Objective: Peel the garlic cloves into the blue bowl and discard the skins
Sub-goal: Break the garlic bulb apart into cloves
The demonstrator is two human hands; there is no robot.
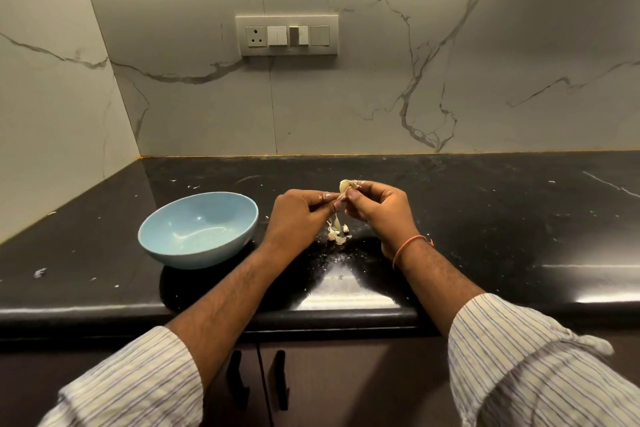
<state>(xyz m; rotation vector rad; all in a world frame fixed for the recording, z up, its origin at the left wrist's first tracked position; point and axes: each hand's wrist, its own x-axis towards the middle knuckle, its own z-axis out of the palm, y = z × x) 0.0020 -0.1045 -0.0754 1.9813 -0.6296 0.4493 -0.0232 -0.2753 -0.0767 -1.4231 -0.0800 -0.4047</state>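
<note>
The right hand [375, 210] pinches a garlic clove [345, 186] so the left hand [302, 215] can pinch and pull its skin; fingers of both are curled tight. Skins [337, 231] drop on the counter [485, 218] below. The blue bowl [198, 229] waits empty at nine o'clock, with open room around

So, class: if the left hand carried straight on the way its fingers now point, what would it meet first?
Probably the right hand: the left hand points rightward at it, both pinching the garlic clove between them. Depth is hard to judge.
</note>
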